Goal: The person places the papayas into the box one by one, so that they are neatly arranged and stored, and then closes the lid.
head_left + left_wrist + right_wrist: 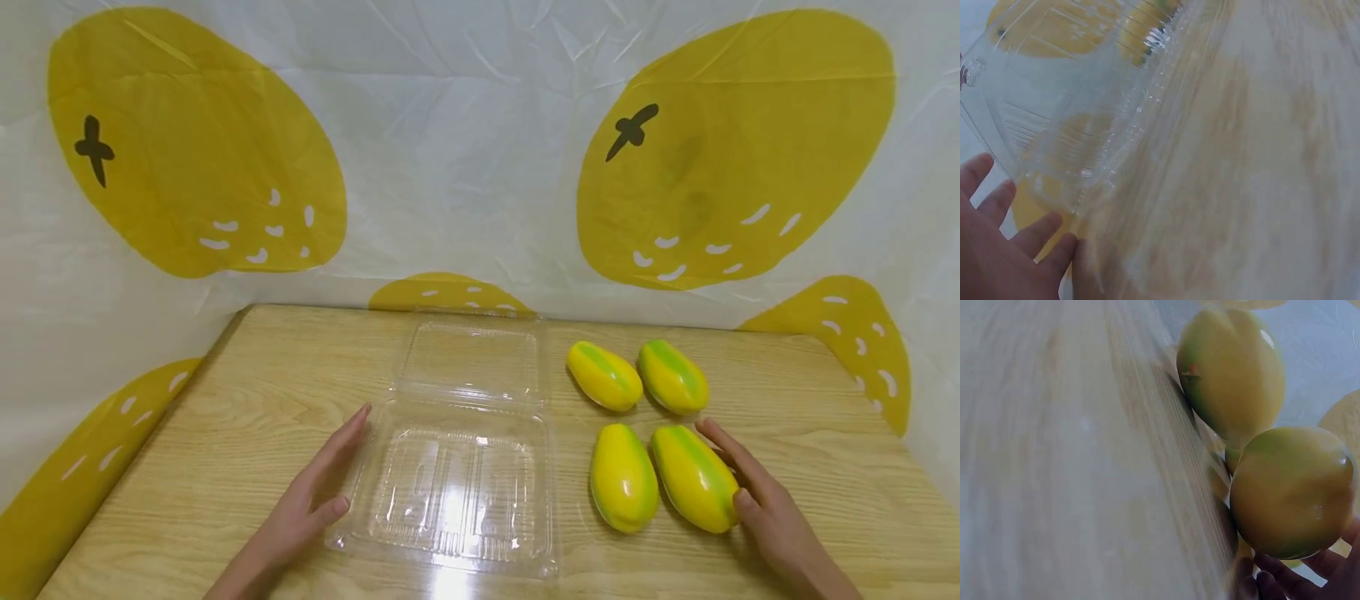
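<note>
An unfolded clear plastic clamshell container (457, 483) lies on the wooden table, its lid (472, 360) laid back toward the wall. My left hand (311, 496) is at the container's left edge, fingers extended and spread, holding nothing. In the left wrist view the fingertips (1005, 187) are right by the clear rim. To the container's right lie several glossy yellow papayas with green stripes. My right hand (772, 517) is beside the nearest right papaya (693, 479), fingers loosely extended along its right side. The right wrist view shows fingers (1285, 575) close against this papaya's underside.
Left of that papaya lies another papaya (624, 477). Two more, a left papaya (604, 377) and a right papaya (673, 377), lie farther back. A white sheet (465, 167) printed with large yellow fruit hangs behind and beside the wooden table (247, 417).
</note>
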A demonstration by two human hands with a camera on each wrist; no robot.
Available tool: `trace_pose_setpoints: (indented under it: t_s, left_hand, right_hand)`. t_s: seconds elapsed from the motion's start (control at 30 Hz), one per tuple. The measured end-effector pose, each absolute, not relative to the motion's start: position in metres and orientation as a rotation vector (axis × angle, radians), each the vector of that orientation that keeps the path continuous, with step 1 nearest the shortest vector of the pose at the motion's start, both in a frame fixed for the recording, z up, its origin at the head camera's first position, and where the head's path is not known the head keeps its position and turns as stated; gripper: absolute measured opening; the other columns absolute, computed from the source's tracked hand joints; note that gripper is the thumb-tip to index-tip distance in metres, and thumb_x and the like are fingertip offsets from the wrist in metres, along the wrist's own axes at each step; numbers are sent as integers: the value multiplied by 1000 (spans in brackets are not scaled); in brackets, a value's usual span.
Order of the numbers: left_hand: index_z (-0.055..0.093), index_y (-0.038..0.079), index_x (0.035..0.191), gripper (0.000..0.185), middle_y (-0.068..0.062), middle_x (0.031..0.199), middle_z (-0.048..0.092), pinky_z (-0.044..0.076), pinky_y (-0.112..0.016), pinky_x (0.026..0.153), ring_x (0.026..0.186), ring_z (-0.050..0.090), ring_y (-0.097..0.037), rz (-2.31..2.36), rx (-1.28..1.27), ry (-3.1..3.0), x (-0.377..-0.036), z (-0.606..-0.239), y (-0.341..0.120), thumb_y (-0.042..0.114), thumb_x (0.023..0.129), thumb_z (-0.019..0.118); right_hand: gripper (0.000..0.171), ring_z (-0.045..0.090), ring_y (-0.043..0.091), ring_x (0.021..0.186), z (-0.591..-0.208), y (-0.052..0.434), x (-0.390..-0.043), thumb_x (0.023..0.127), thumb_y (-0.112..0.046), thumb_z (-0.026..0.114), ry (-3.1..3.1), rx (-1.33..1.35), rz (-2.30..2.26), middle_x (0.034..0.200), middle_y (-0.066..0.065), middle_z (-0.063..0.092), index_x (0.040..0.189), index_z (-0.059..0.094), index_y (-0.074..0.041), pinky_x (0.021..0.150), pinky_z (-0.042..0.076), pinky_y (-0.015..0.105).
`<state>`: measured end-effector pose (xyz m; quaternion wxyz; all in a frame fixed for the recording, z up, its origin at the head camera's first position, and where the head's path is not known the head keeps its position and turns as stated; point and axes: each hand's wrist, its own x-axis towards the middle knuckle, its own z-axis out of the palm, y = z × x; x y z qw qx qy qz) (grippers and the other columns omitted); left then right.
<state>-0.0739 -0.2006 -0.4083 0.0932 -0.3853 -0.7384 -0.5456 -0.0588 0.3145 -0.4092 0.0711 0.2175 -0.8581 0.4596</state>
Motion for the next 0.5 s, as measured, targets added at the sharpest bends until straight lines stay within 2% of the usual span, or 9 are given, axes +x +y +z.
trace_pose_setpoints:
  t_s: [0.13, 0.3, 0.5]
  left_hand:
    - [24, -10, 134, 71, -29, 142, 13, 9, -21, 103, 130, 11, -40, -1532, -1161, -2284, -76, -416, -210, 32, 87, 55]
    - [30, -6, 134, 78, -26, 144, 9, 6, -19, 103, 130, 6, -43, -1477, -1236, -2357, -83, -429, -223, 46, 83, 56]
    - [24, -6, 136, 93, -25, 145, 3, 3, -17, 102, 130, 0, -42, -1550, -1285, -2387, -83, -429, -225, 57, 76, 56]
  right_hand:
    - [52, 21, 6, 129, -413, 310, -59, 98, -34, 24, -2586, 621, 1347, 142, 16, 26, 140, 23, -4, 96, 15, 8]
    - [46, 23, 0, 126, -414, 306, -57, 98, -28, 28, -2657, 534, 1257, 142, 3, 29, 141, 24, -11, 93, 15, 6]
    - [54, 26, -6, 119, -419, 306, -55, 93, -17, 47, -2723, 491, 1107, 138, -16, 29, 141, 25, -15, 90, 16, 4]
